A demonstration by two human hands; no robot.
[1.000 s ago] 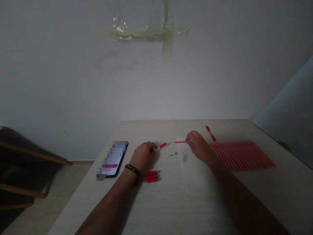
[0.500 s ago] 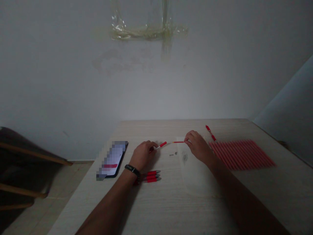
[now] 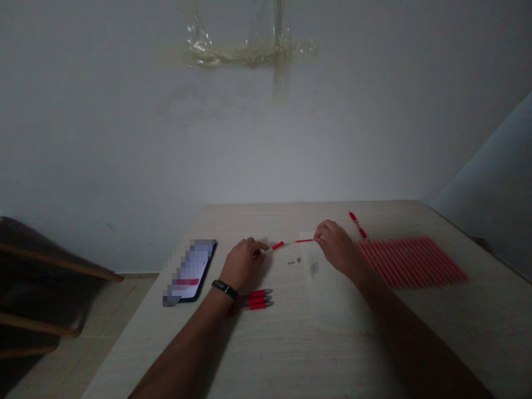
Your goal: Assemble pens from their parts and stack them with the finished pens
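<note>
My left hand (image 3: 242,264) pinches a red and white pen barrel (image 3: 276,245) at its near end. My right hand (image 3: 337,249) holds a thin red pen refill (image 3: 305,241) between its fingertips, in line with the barrel, their ends almost meeting. Below my left wrist lie three assembled red pens (image 3: 254,301). Past my right hand, a flat row of many red tubes (image 3: 411,262) covers the table, with a single red pen (image 3: 358,225) beyond it. A sheet of thin paper (image 3: 328,282) lies under my right hand, and tiny parts (image 3: 294,261) sit near its edge.
A phone (image 3: 191,271) with a pixelated screen lies left of my left hand, near the table's left edge (image 3: 137,327). A dark chair (image 3: 41,266) stands beyond that edge, and a wall with taped plastic (image 3: 249,52) rises behind the table.
My right hand has shifted slightly left, bringing the refill closer to the barrel. The gap between them has narrowed. The view has tilted slightly.
</note>
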